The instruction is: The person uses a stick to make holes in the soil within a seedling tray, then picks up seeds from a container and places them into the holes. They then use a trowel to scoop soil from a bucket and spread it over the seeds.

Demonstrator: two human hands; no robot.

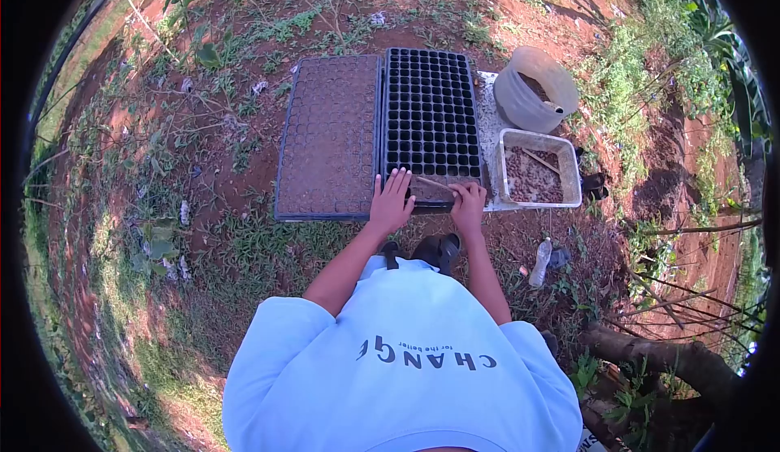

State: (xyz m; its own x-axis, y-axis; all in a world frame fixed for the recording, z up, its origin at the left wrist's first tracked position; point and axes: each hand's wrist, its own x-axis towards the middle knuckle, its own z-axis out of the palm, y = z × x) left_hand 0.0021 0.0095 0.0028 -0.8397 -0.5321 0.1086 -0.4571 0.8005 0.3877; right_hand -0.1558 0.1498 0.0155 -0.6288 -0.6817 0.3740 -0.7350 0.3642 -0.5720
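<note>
A black seedling tray [431, 110] with rows of small square cells lies in front of me; its nearest rows are covered with brown soil [432, 194]. My left hand [392, 201] rests with fingers stretched out on the tray's near left corner. At the near right corner, my right hand [469, 206] is closed on one end of a short wooden stick [433, 183], which lies across the soil-covered rows towards the left hand. To the left sits a second seedling tray [331, 135], its cells filled level with brown soil.
On the right, a whitish bucket [516, 98] holds some dark material. Nearer stands a rectangular white basin [504, 167] with reddish-brown lumps and a stick. A plastic bottle [540, 263] lies on the ground. A thick branch [666, 358] is at the lower right.
</note>
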